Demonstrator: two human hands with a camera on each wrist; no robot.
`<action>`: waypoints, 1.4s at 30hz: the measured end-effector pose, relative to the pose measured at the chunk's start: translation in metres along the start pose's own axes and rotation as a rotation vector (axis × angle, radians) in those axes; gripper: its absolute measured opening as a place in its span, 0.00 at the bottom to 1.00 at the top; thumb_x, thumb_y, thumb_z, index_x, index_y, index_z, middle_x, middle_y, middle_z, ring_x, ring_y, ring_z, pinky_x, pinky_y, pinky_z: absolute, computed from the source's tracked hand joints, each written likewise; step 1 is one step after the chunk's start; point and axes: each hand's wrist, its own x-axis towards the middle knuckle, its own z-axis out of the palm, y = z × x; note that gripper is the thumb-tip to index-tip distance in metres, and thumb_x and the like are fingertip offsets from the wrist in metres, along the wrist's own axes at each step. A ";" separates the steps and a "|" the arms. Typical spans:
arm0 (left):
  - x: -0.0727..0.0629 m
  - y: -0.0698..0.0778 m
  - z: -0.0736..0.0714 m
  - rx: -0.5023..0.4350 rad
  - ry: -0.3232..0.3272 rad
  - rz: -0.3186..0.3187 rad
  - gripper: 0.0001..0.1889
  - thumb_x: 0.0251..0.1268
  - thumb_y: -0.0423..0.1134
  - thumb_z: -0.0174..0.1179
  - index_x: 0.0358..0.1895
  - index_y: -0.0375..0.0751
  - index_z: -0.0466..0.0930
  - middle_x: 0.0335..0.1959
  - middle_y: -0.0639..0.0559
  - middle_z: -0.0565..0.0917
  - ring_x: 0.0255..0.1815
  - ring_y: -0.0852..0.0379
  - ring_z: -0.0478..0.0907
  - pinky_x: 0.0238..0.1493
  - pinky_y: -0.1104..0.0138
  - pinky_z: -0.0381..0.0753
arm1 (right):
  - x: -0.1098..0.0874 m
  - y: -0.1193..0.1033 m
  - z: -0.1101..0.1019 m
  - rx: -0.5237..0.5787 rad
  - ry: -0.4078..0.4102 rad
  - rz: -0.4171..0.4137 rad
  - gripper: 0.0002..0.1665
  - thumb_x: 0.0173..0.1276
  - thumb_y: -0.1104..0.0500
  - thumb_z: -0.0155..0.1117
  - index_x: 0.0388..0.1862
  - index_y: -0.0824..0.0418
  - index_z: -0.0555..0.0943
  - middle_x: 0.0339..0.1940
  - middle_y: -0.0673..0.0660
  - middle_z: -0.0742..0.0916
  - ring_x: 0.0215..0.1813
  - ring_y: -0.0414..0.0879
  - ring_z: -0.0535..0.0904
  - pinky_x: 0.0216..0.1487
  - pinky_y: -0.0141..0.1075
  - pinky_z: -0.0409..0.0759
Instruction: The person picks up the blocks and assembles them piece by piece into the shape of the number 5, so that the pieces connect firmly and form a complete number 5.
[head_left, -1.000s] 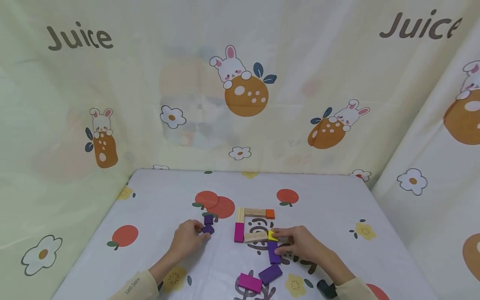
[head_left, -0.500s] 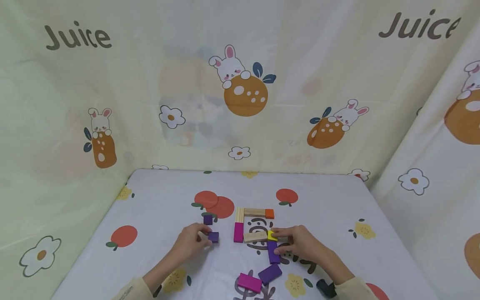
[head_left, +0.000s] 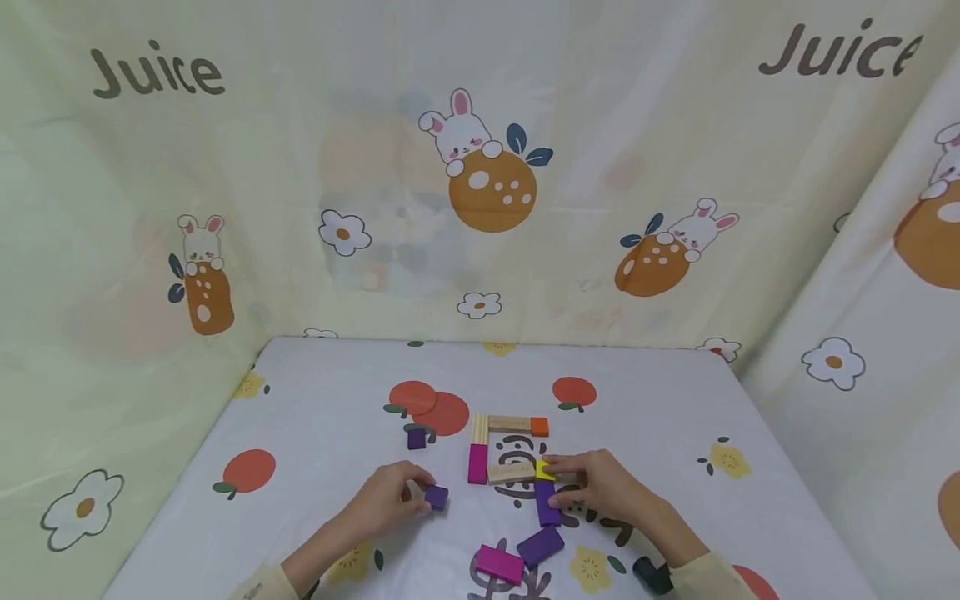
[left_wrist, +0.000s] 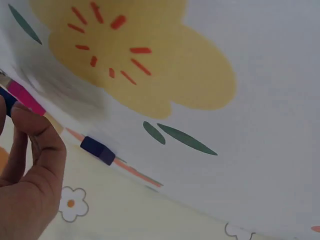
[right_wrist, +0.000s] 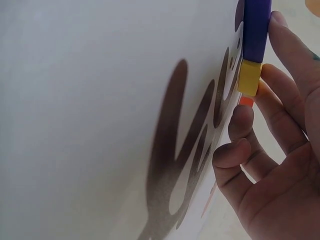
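Observation:
My left hand (head_left: 390, 500) pinches a small purple cube (head_left: 437, 498) between thumb and fingertips, left of the block figure. In the left wrist view that cube (left_wrist: 7, 100) is partly cut off by the frame edge. A second purple cube (head_left: 416, 438) lies farther back. My right hand (head_left: 611, 490) rests its index fingertip at a yellow cube (head_left: 545, 471) and its thumb at a long purple block (head_left: 547, 504). The right wrist view has both fingertips against the same side of the yellow cube (right_wrist: 249, 77) and purple block (right_wrist: 257, 30), not closed round them.
Joined to the yellow cube are plain wooden blocks (head_left: 512, 474), a magenta block (head_left: 477, 463) and an orange cube (head_left: 539, 427). Nearer lie a loose purple block (head_left: 540, 547) and a magenta block (head_left: 500, 565). A dark green piece (head_left: 652, 576) sits by the right sleeve.
My left hand has drawn one purple cube away from the other, toward me and slightly right, turning it along the way. The right hand and the other blocks stay in place.

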 end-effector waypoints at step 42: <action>-0.002 0.018 0.037 0.061 -0.180 0.051 0.14 0.53 0.41 0.82 0.41 0.46 0.89 0.34 0.61 0.83 0.35 0.66 0.73 0.42 0.70 0.76 | -0.004 -0.007 -0.002 -0.010 0.005 0.014 0.30 0.59 0.45 0.81 0.62 0.47 0.89 0.69 0.49 0.87 0.27 0.36 0.67 0.28 0.27 0.65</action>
